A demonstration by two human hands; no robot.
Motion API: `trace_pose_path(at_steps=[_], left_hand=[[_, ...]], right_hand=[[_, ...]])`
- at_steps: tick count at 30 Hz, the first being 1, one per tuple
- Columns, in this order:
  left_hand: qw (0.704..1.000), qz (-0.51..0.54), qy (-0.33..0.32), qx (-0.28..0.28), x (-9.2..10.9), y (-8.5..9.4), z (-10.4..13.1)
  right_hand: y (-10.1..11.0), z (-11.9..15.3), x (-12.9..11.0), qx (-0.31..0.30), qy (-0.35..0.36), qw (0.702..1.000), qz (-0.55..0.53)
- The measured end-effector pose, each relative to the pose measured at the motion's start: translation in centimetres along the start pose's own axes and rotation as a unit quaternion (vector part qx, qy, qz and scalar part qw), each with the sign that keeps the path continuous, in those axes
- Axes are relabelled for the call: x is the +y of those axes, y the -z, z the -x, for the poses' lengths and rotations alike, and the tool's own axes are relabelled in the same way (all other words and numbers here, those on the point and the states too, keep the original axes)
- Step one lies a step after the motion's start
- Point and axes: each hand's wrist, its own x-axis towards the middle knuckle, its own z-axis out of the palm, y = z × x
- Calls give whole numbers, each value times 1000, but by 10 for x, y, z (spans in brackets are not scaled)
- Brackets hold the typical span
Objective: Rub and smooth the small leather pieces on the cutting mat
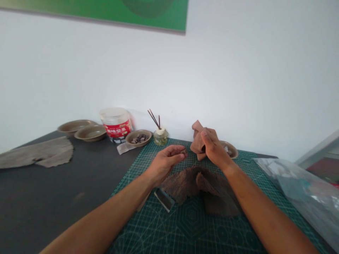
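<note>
My left hand point(168, 160) is closed in a pinch above the green cutting mat point(190, 225). At its fingertips shows a small greyish piece point(184, 152), perhaps a stone; its kind is not clear. To the right, my right hand point(213, 146) grips a crumpled light-brown cloth point(197, 143), lifted off the mat. Beneath both hands a darker brown, frayed cloth point(185, 183) lies bunched on the mat. Close to my left wrist rests a flat, dark rectangular object with a shiny edge point(164, 200). Partly behind my right hand stands a bowl point(234, 152) with pale pieces in it.
Left of the mat stand a bowl of small dark stones point(139, 138), a lidded tub with a red label point(116, 125), two shallow bowls point(91, 133) and a glass reed diffuser point(160, 137). A grey cloth point(50, 151) lies far left, clear plastic point(299, 187) right. A wall point(169, 77) rises behind.
</note>
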Motion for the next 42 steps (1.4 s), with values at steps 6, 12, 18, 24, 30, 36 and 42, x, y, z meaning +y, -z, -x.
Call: trace_pose_path(at_steps=[6,12,18,24,30,36,42], left_hand=[[1000,-8,21,7,18,8,15],[998,-5,17,56,44,65,24],[998,30,30,50,45,100,22],[997,66,16,44,43,106,22],[995,86,13,46,38,117,18],[996,58,42,61,33,122,14],[997,50,37,52,32,123,13]], right_hand=[[-14,-27,19,-221,54,954,194],[-45,-60,12,-156,24,939,305],[-92,-114,-4,-143,16,964,223],[-126,-151,-14,-217,7,971,99],[-138,-162,-24,-198,8,974,107],[-132,-172,-26,-88,7,980,177],[-138,-174,-31,-100,20,978,179]])
